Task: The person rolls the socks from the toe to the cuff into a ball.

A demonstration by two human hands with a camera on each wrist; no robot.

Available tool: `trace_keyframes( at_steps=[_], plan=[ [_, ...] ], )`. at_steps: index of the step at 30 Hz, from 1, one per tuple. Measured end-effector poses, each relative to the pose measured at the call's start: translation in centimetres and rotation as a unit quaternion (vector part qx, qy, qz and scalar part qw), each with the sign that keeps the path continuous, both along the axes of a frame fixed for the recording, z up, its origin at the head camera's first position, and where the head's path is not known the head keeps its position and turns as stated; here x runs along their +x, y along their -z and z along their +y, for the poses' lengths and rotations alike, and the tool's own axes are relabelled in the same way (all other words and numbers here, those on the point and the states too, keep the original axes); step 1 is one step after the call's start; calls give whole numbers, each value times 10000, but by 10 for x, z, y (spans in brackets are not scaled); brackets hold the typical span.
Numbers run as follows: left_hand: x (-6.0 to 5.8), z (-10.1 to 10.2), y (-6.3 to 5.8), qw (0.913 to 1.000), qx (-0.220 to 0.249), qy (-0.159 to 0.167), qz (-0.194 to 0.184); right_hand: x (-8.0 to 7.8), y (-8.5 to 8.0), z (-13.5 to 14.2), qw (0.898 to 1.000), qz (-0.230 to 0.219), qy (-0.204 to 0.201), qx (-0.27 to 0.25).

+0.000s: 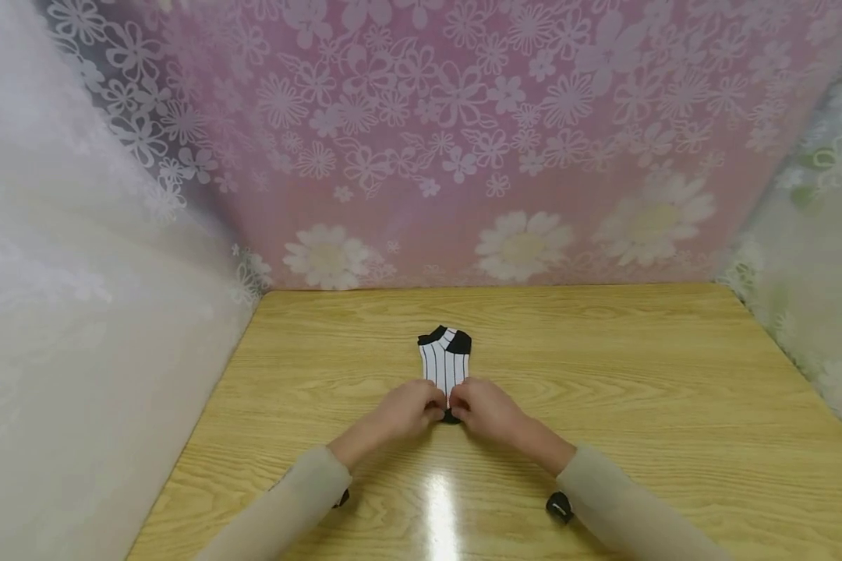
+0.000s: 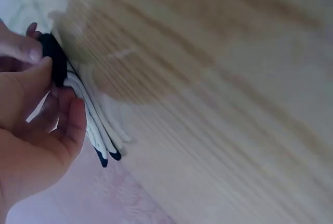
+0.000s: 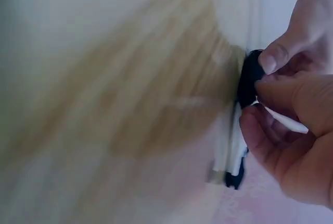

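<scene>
A pair of white ankle socks (image 1: 443, 365) with thin black stripes lies on the table, cuffs and heels toward the back wall. In both wrist views they show as layers stacked one on the other. Their black toe end (image 2: 58, 60) points toward the person. From the left side the left hand (image 1: 412, 407) pinches this end between thumb and fingers. Opposite it, the right hand (image 1: 491, 411) pinches the same end, with the fingertips of both hands nearly meeting. The right wrist view shows the dark toe (image 3: 250, 78) lifted slightly; fingers hide part of it.
A wood-grain table (image 1: 638, 366) spreads around the socks, with a bright light reflection near its front. Flowered pink cloth (image 1: 421, 156) hangs behind the back edge, and pale cloth (image 1: 98, 312) borders the left side. A small black object (image 1: 560, 507) shows beside the right sleeve.
</scene>
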State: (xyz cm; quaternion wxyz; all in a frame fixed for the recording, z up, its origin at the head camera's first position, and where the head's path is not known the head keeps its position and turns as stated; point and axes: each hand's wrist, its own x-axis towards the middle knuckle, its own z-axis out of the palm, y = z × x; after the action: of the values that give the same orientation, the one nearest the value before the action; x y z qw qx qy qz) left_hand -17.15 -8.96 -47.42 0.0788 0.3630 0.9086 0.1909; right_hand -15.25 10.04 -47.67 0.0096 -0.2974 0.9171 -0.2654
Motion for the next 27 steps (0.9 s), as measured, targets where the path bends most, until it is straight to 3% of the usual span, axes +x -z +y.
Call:
trace_keyframes(
  at_steps=[4, 6, 8, 11, 14, 16, 18, 20, 22, 24, 27],
  plan=[
    [-10, -5, 2, 9949, 651, -150, -762, 4, -3, 1, 9869, 1190, -613, 899],
    [-12, -7, 2, 9907, 885, -278, -994, 3, -3, 0, 9793, 1440, -823, 1164],
    [-11, -8, 2, 9880, 997, -456, -1089, 1, -2, -1, 9784, 1421, -881, 1212],
    [-5, -9, 1, 9936, 817, -492, -614, -4, 1, -2, 9860, 1071, -827, 975],
    [3, -9, 0, 9982, 282, -188, 493, -9, 2, 0, 9946, 500, -632, 649],
    [7, -7, -1, 9916, -140, 53, 1284, -13, 2, 1, 9974, 111, -493, 523],
    [9, -5, -1, 9826, -505, 196, 1776, -17, 1, 2, 9980, -239, -395, 427],
    [8, -3, -1, 9782, -772, 229, 1912, -20, 0, 3, 9975, -529, -331, 339],
    [5, -2, 0, 9786, -908, 231, 1830, -21, -1, 4, 9976, -514, -374, 285],
    [1, -2, 2, 9838, -856, 216, 1562, -20, -2, 5, 9979, -149, -518, 346],
    [-6, -3, 3, 9931, -475, 208, 1051, -16, -2, 7, 9912, 882, -780, 605]
  ],
)
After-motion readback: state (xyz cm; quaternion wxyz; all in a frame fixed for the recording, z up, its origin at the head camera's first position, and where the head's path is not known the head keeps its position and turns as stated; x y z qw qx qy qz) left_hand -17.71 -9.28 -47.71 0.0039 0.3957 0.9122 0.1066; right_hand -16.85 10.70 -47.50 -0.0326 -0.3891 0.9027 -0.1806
